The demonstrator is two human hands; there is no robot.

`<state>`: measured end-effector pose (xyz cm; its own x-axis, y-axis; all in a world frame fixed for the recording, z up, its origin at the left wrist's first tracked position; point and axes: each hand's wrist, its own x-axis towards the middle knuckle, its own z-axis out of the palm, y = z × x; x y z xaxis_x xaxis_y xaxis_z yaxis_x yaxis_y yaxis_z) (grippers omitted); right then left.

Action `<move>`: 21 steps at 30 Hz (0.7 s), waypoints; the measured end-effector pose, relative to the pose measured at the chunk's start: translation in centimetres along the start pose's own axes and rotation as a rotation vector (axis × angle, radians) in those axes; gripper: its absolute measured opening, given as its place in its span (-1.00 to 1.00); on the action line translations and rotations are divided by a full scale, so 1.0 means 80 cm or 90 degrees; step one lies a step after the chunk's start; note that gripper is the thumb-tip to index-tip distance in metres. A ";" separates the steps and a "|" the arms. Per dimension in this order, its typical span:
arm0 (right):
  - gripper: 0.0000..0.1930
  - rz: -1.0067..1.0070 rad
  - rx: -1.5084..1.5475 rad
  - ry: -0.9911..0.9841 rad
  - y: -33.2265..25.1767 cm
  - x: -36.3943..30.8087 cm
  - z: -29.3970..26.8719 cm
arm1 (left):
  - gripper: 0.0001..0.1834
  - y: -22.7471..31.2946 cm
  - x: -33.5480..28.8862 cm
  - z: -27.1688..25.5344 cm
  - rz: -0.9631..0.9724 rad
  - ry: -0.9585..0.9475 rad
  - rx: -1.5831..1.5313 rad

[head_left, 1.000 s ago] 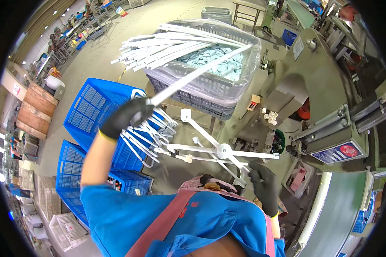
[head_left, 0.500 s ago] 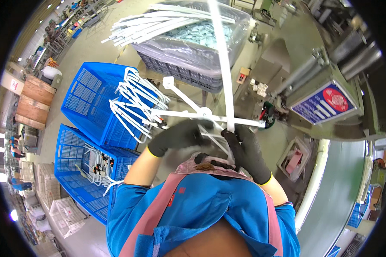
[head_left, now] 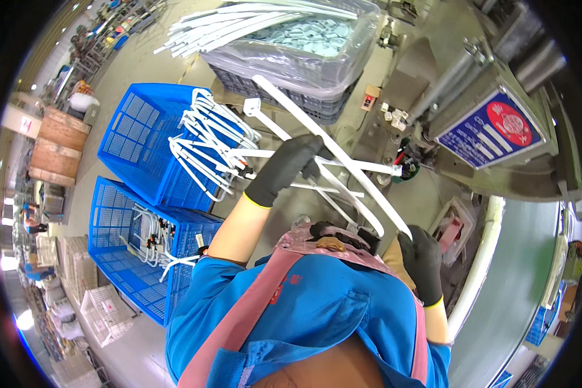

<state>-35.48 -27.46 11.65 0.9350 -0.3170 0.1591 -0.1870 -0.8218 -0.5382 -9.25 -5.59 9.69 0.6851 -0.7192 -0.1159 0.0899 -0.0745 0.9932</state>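
A long straight white tube (head_left: 362, 174) slants across the middle, its upper end far left and its lower end near right. My right hand (head_left: 423, 258), in a dark glove with a yellow cuff edge, is closed round the lower end. My left hand (head_left: 290, 167), gloved alike, is closed at the crossing bars of a white tubular frame (head_left: 373, 167), beside the long tube. Its fingers are partly hidden, and I cannot tell whether they also touch the long tube. The frame has a square white end piece (head_left: 252, 107) and a bent leg (head_left: 362, 213) curving toward my apron.
At left stand two blue crates (head_left: 132, 139), with bent white tubes (head_left: 213, 142) hanging over one. A plastic-lined grey crate (head_left: 284, 74) at the back holds small pale parts and long white tubes (head_left: 207, 32). A machine with a blue sign (head_left: 488, 132) stands right, above a bin (head_left: 456, 229).
The long tube has tipped from nearly upright to a leftward slant. My right hand has moved right and nearer with its end. My left hand has moved up and away onto the frame's bars.
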 end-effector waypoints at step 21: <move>-0.79 -0.072 -0.130 -0.019 0.043 0.024 0.009 | -0.62 -0.092 0.085 -0.155 0.101 0.481 0.001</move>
<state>-34.15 -30.54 9.53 0.9612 -0.2060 0.1833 -0.1349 -0.9311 -0.3389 3.76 -1.35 1.40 0.9973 -0.0536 0.0511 -0.0517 -0.0105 0.9986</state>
